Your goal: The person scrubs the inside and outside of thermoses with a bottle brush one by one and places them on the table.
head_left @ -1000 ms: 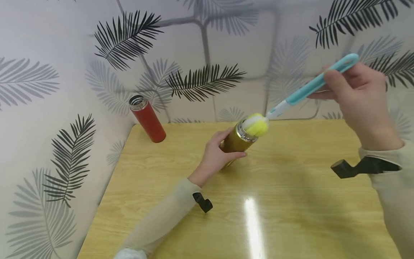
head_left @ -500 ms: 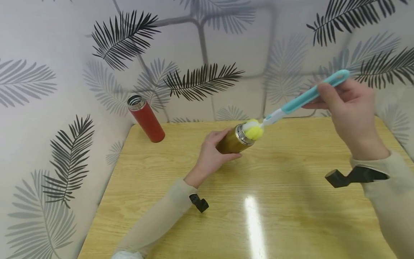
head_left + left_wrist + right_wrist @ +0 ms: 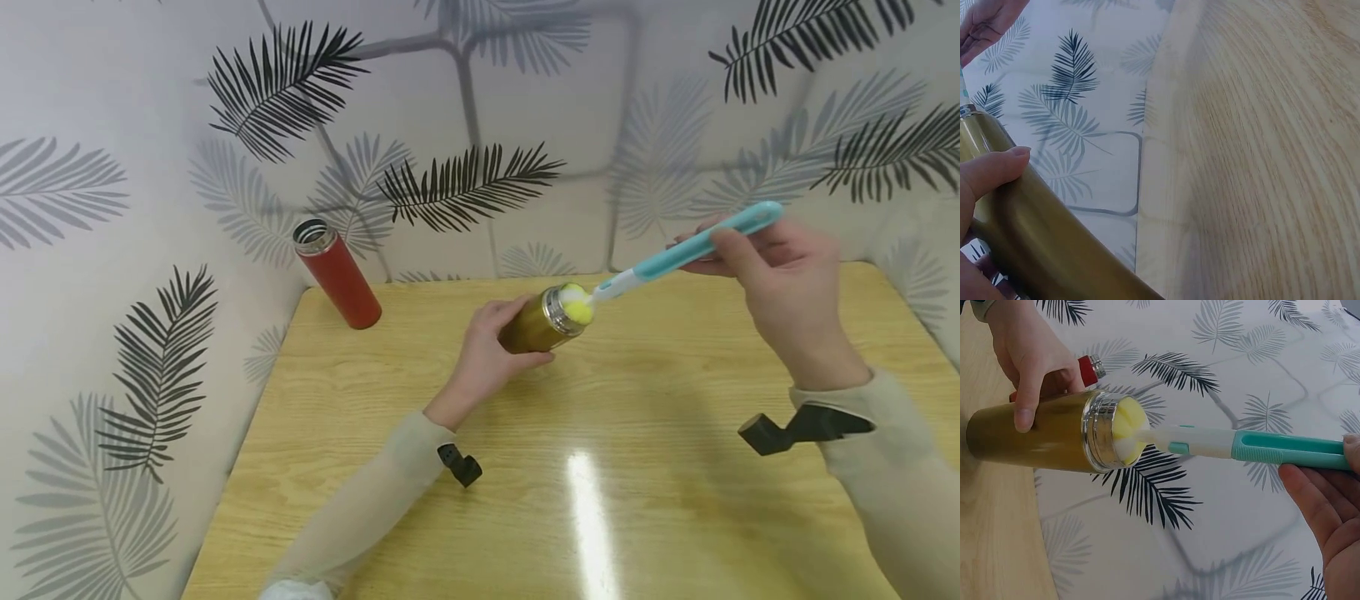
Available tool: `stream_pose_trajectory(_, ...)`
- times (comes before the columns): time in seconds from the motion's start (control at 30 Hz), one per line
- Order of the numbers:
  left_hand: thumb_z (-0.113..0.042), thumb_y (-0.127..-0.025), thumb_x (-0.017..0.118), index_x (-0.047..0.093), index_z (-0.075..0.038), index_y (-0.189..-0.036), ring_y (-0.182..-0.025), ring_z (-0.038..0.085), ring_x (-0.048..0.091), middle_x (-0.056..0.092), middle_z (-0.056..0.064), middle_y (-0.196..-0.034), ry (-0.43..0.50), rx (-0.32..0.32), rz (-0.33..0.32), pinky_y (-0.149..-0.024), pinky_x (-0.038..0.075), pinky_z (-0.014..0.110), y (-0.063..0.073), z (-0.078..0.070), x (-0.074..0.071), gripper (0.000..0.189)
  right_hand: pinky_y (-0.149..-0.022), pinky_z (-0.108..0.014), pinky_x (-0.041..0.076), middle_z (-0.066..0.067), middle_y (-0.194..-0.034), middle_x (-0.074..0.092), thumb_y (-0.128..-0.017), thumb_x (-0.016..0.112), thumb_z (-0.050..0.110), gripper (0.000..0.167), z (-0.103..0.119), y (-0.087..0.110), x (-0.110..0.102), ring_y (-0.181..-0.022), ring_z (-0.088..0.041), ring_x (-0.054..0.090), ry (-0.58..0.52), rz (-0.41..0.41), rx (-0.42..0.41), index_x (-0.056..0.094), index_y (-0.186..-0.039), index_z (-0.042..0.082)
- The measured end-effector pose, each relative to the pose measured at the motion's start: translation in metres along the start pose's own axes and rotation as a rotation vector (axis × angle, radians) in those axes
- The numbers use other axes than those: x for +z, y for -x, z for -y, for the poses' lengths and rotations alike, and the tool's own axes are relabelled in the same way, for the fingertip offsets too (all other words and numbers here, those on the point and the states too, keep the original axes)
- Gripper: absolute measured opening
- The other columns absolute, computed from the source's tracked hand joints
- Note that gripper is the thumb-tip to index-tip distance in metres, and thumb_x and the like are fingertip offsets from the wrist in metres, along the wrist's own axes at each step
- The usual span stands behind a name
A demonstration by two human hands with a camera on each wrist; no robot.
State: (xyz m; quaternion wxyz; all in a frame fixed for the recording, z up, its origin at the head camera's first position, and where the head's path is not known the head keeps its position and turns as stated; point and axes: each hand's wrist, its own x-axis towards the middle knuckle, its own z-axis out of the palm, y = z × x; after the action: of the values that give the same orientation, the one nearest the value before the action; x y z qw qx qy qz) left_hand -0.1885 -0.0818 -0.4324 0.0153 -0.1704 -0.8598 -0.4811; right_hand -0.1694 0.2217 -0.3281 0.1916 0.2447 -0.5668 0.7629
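Two grips: left hand (image 3: 486,354) round tilted gold flask (image 3: 534,325), right hand (image 3: 793,287) pinching turquoise brush (image 3: 675,256), sponge head (image 3: 1127,419) partly inside flask.

A red flask (image 3: 343,283) stands on the wooden table (image 3: 337,383) — leaf-patterned wall (image 3: 555,108) behind.

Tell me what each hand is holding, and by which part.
The left hand grips the gold cylindrical metal flask around its body; the right hand holds the long plastic sponge brush by its turquoise handle.
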Motion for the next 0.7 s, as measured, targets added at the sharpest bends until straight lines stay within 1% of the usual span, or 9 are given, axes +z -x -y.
stream_pose_trajectory(0.1, -0.022, -0.078, 0.094, 0.061, -0.020, -0.146, -0.123, 0.028, 0.051, 0.058, 0.010, -0.133, -0.001, 0.008, 0.001, -0.103, 0.045, 0.050, -0.001, 0.001, 0.000, 0.076, -0.081, -0.040, 0.061, -0.031, -0.101, 0.074, -0.098, 0.056, -0.018, 0.018, -0.002, 0.002, -0.001, -0.091, -0.032, 0.077, -0.005, -0.004, -0.003, 0.058, -0.108, -0.032)
stream_pose_trajectory(0.27, -0.022, -0.078, 0.094, 0.061, -0.021, -0.147, -0.124, 0.028, 0.050, 0.058, 0.009, -0.134, -0.008, 0.007, 0.016, -0.103, 0.044, 0.050, -0.002, 0.001, 0.002, 0.076, -0.082, -0.040, 0.061, -0.027, -0.100, 0.075, -0.098, 0.056, -0.017, 0.018, -0.004, 0.008, -0.005, -0.092, -0.031, 0.077, -0.013, -0.021, -0.002, 0.058, -0.108, -0.032)
stream_pose_trajectory(0.37, -0.022, -0.078, 0.094, 0.061, -0.021, -0.147, -0.125, 0.028, 0.050, 0.057, 0.010, -0.135, -0.010, 0.004, 0.028, -0.104, 0.044, 0.050, -0.002, 0.000, 0.004, 0.076, -0.082, -0.041, 0.061, -0.028, -0.099, 0.075, -0.098, 0.056, -0.018, 0.018, -0.008, 0.010, -0.006, -0.093, -0.032, 0.077, -0.040, -0.019, -0.009, 0.056, -0.108, -0.033)
stream_pose_trajectory(0.5, -0.021, -0.078, 0.094, 0.061, -0.020, -0.147, -0.125, 0.028, 0.050, 0.057, 0.010, -0.135, -0.008, 0.005, 0.035, -0.104, 0.044, 0.049, -0.003, -0.002, 0.005, 0.076, -0.082, -0.041, 0.061, -0.028, -0.099, 0.075, -0.097, 0.056, -0.019, 0.016, -0.013, 0.011, -0.004, -0.093, -0.032, 0.077, -0.038, 0.001, -0.021, 0.058, -0.106, -0.032)
stream_pose_trajectory(0.7, -0.023, -0.080, 0.093, 0.059, -0.022, -0.149, -0.125, 0.027, 0.050, 0.057, 0.009, -0.136, 0.011, 0.008, 0.060, -0.103, 0.045, 0.049, -0.007, -0.009, 0.006, 0.077, -0.082, -0.036, 0.061, -0.019, -0.105, 0.077, -0.097, 0.058, -0.018, 0.016, -0.020, 0.014, 0.006, -0.097, -0.025, 0.077, 0.051, 0.077, 0.005, 0.063, -0.109, -0.027)
